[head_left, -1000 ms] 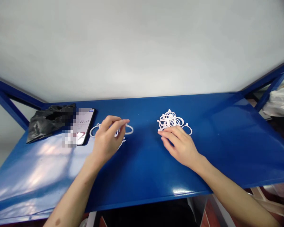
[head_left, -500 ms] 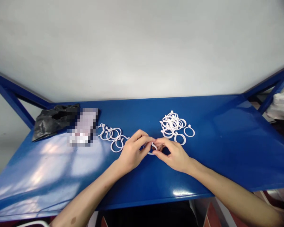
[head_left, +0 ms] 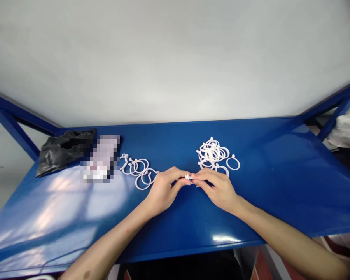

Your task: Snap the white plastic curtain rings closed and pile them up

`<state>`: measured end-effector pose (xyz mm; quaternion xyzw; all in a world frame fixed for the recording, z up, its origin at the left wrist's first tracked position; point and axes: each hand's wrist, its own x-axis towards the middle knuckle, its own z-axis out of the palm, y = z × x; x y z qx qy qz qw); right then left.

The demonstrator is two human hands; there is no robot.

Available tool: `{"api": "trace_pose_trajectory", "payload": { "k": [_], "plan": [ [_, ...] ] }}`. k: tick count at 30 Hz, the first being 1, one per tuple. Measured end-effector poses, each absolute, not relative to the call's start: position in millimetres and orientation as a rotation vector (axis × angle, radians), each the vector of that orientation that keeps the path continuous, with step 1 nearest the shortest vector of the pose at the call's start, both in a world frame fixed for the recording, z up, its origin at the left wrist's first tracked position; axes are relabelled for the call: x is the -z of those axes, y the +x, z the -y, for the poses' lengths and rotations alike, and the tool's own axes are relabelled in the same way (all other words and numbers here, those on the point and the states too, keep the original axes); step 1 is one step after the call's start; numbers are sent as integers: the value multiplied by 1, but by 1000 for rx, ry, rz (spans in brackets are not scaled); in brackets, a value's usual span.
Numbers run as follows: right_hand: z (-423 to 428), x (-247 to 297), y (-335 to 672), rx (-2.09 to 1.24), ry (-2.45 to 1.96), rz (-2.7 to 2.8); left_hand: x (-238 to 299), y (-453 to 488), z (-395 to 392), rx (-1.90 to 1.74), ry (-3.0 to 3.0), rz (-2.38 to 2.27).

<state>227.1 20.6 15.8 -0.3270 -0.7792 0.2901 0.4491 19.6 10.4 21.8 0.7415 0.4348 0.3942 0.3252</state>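
Between my two hands is a white plastic ring (head_left: 189,177), mostly covered by fingers; only its small knobbed end shows. My left hand (head_left: 166,188) pinches it from the left with thumb and forefinger. From the right, my right hand (head_left: 217,188) grips the same ring, fingertips nearly touching those of the left. Just left of my left hand lie several loose white rings (head_left: 140,167), with gaps at their ends. Beyond my right hand is a heap of white rings (head_left: 212,151) with small round knobs, and a single ring (head_left: 233,163) lies beside it.
The blue table (head_left: 268,186) reaches back to a pale wall (head_left: 175,62). On the left are a black plastic bag (head_left: 62,151) and a blurred-out flat object (head_left: 103,157). Blue frame bars (head_left: 13,120) rise at both sides. A clear plastic bag (head_left: 347,128) is at far right.
Both hands have turned slightly and closed in on the ring. Its curved band showed before; now the knobbed end shows between the fingertips. The view has shifted a little.
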Motion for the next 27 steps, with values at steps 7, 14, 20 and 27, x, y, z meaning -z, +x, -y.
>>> {"api": "trace_pose_trajectory", "payload": {
  "k": [7, 14, 20, 27],
  "plan": [
    [-16, -14, 232, -647, -698, 2049, -13, 25, -5, -1162, 2230, -1067],
    [-21, -32, 232, -380, -901, 2118, -23, 14, -17, -990, 2467, -1165],
    [-42, -43, 266, -128, -1412, 2073, -44, -44, -37, -576, 2529, -1687],
    [-53, -40, 283, -18, -1625, 2040, -43, -78, -43, -148, 2445, -1788]
  ]
}}
